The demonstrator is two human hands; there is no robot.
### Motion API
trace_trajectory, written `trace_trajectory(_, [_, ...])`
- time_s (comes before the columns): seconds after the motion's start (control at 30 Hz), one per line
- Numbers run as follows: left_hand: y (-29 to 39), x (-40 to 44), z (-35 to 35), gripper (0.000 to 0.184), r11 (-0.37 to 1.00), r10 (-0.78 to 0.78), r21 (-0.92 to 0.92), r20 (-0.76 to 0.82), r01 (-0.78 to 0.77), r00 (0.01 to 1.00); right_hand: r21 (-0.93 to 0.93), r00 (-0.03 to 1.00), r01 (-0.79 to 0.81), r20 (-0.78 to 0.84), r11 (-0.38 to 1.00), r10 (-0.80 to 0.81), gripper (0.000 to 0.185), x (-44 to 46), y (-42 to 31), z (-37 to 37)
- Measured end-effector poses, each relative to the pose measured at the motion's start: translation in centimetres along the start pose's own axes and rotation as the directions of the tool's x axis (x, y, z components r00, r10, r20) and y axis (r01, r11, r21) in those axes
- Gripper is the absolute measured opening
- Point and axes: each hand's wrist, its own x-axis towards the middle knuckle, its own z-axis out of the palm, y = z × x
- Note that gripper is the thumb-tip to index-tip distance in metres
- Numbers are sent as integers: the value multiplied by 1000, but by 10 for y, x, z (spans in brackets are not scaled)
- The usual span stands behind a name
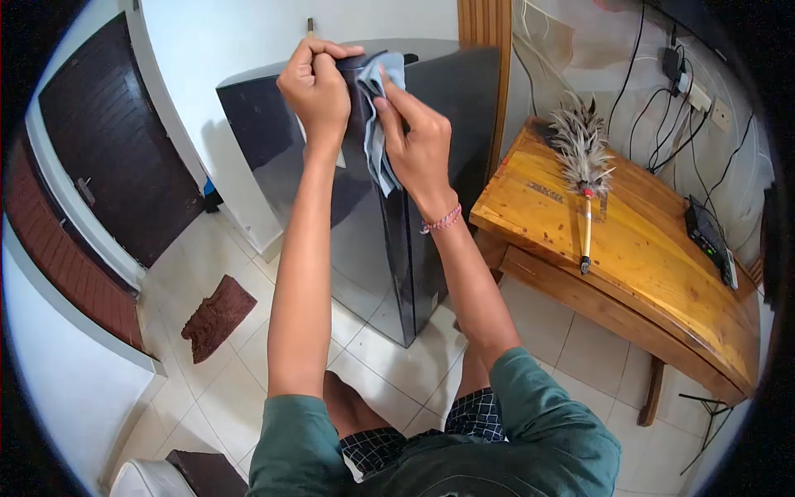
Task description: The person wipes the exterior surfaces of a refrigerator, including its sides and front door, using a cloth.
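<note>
A light blue-grey cloth (377, 153) hangs in folds over the upper edge of a glossy dark grey fridge-like cabinet (360, 248). My right hand (418, 132) pinches the cloth against that edge, with a woven bracelet (441, 219) at the wrist. Just left of the cloth, my left hand (319, 95) is closed in a fist near the top of the cabinet. The tip of a slim stick (310, 26) shows above this fist; whether the hand holds it is hidden. A pale strip on the cabinet front appears beside the left wrist.
On the right stands a wooden table (530, 190) bearing a feather duster (586, 161) and a black router-like box (705, 236). Cables and a power strip (696, 93) hang on the wall. A brown mat (219, 319) lies on the tiled floor near a dark door (120, 141).
</note>
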Motion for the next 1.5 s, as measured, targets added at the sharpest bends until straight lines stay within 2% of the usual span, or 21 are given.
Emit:
trace_trajectory(0.1, [-1,2,0,24,998,-30,-48,14,30,999,-5,990,-99,95,995,99,33,-16,-12,-14])
trace_trajectory(0.13, [-1,3,-1,24,997,-55,-47,29,56,998,34,992,-87,92,996,83,30,-21,-13,-17])
trace_trajectory(0.23, [5,6,-10,21,994,-104,-20,143,108,984,113,979,-124,174,986,104,28,-30,-14,-28])
trace_trajectory(0.27, [9,5,-19,21,984,-136,-82,238,159,962,127,982,-80,182,989,56,28,-30,-13,-30])
trace_trajectory(0.37, [30,-16,-31,26,998,-63,-12,165,66,984,-27,911,-56,409,998,62,34,-19,-31,-53])
trace_trajectory(0.43, [30,-43,-49,36,999,-15,40,179,8,984,37,920,-30,392,999,14,40,-19,-33,-50])
trace_trajectory(0.5, [41,-78,-60,46,991,-119,-45,79,123,990,117,943,10,330,993,-49,45,-21,-34,-45])
trace_trajectory(0.53, [46,-96,-64,52,967,-236,-82,53,240,970,167,957,43,276,985,-88,47,-23,-33,-40])
trace_trajectory(0.6, [54,-128,-71,63,877,-456,-162,16,452,890,165,955,43,283,985,-89,46,-24,-33,-41])
trace_trajectory(0.63, [57,-138,-72,69,869,-461,-177,51,463,886,165,954,43,287,985,-89,46,-24,-34,-42])
trace_trajectory(0.7, [65,-151,-71,81,849,-471,-205,121,486,874,92,919,-2,392,996,-34,44,-23,-39,-52])
trace_trajectory(0.73, [69,-155,-68,71,833,-457,-306,92,462,885,91,910,11,412,996,-48,44,-25,-40,-53])
trace_trajectory(0.83, [84,-153,-66,53,812,-569,-196,-51,550,821,112,886,7,460,994,-58,43,-32,-42,-56])
trace_trajectory(0.87, [86,-152,-64,37,793,-600,-237,-155,560,785,130,883,-20,467,991,-43,43,-36,-44,-57])
trace_trajectory(0.97, [79,-162,-86,32,738,-673,-201,-156,644,723,256,899,-98,438,962,-25,45,-46,-40,-54])
trace_trajectory(1.0, [81,-164,-90,29,765,-644,-134,-167,630,746,310,908,-121,418,943,-21,46,-49,-38,-53])
trace_trajectory(1.1, [89,-165,-103,30,730,-682,-130,-71,671,728,297,806,-405,562,865,185,49,-53,-38,-63])
trace_trajectory(1.2, [96,-165,-109,32,733,-675,-155,-41,663,737,251,775,-411,602,876,191,51,-53,-33,-66])
trace_trajectory(1.3, [91,-171,-121,34,693,-721,-66,-75,718,689,200,741,-417,639,887,205,50,-51,-39,-67])
trace_trajectory(1.4, [92,-177,-123,32,662,-748,-88,-132,744,650,142,733,-371,651,918,196,50,-49,-46,-63])
trace_trajectory(1.5, [100,-178,-118,23,625,-780,-258,-183,737,598,119,729,-320,665,940,164,50,-52,-47,-59])
